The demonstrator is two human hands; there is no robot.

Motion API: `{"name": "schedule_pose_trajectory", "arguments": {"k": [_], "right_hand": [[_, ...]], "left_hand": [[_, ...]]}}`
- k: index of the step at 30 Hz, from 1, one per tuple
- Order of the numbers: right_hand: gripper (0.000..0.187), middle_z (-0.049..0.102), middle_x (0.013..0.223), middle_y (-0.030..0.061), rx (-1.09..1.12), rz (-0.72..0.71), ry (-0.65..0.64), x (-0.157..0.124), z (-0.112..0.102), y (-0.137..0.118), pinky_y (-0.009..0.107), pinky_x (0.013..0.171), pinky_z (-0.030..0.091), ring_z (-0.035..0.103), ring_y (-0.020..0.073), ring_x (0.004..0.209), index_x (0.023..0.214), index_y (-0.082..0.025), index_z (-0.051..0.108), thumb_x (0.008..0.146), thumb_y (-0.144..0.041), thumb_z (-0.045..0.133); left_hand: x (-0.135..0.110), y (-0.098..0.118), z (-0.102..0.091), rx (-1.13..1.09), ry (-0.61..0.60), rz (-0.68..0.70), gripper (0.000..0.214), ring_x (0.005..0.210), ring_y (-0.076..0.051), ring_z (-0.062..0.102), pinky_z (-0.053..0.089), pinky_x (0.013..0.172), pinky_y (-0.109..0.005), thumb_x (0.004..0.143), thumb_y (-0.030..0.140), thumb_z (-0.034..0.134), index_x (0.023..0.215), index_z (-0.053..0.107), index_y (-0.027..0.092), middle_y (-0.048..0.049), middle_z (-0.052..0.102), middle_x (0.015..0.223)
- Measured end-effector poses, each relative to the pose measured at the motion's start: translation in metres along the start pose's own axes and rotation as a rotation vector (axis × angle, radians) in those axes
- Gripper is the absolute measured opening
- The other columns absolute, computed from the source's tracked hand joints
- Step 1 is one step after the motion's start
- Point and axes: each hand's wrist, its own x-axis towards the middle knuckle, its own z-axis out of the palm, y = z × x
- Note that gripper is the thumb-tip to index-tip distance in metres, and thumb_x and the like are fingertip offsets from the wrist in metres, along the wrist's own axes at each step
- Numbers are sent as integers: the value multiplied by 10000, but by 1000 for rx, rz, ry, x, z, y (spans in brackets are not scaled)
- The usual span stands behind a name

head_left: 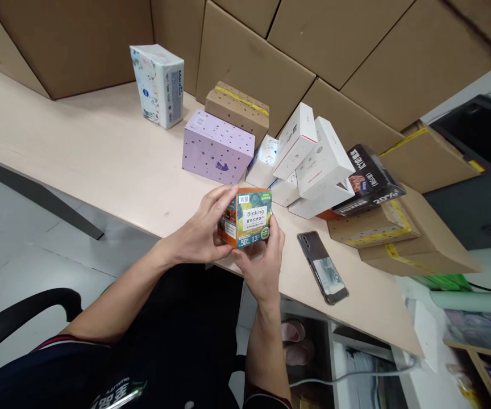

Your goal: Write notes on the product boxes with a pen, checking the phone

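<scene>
A small orange and teal printed carton point(254, 218) marked "Binking" is held up between both hands, just over the table's front edge. My left hand point(205, 224) grips its left side, with the thumb along the lower edge. My right hand point(265, 264) closes round the lower right corner, its fingers partly behind the carton. The printed front faces me, slightly tilted, and the back is hidden. Just beyond it stands a purple spotted box point(217, 147). A phone point(323, 267) in a clear case lies on the table right of my right hand.
On the pale table point(100, 147) stand a tissue pack point(160, 85), a brown carton point(239, 111) with yellow tape, stacked white boxes point(324, 159) and a black box point(373, 176). Large cardboard boxes point(249, 62) wall off the back. A chair armrest point(28, 307) is at lower left.
</scene>
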Motion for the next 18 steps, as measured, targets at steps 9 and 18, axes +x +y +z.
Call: {"name": "schedule_pose_trajectory", "arguments": {"k": [9,18], "right_hand": [[574,661,1360,163,482,233,21,7,10,-9,467,1020,558,654,284,1247,1427,-164,535,994,-539,490],[445,726,1191,103,274,258,75,9,5,-11,421,1020,516,660,231,1141,1176,-192,687,1052,-515,407]], "left_hand": [[-2,-3,1,16,18,-49,1311,1568,-442,205,310,1253,-662,748,509,857,1654,-71,324,-168,156,1699],[0,-9,4,-76,-78,-190,1290,1600,-417,170,287,1288,-641,731,236,817,1654,-78,346,-128,146,1717]]}}
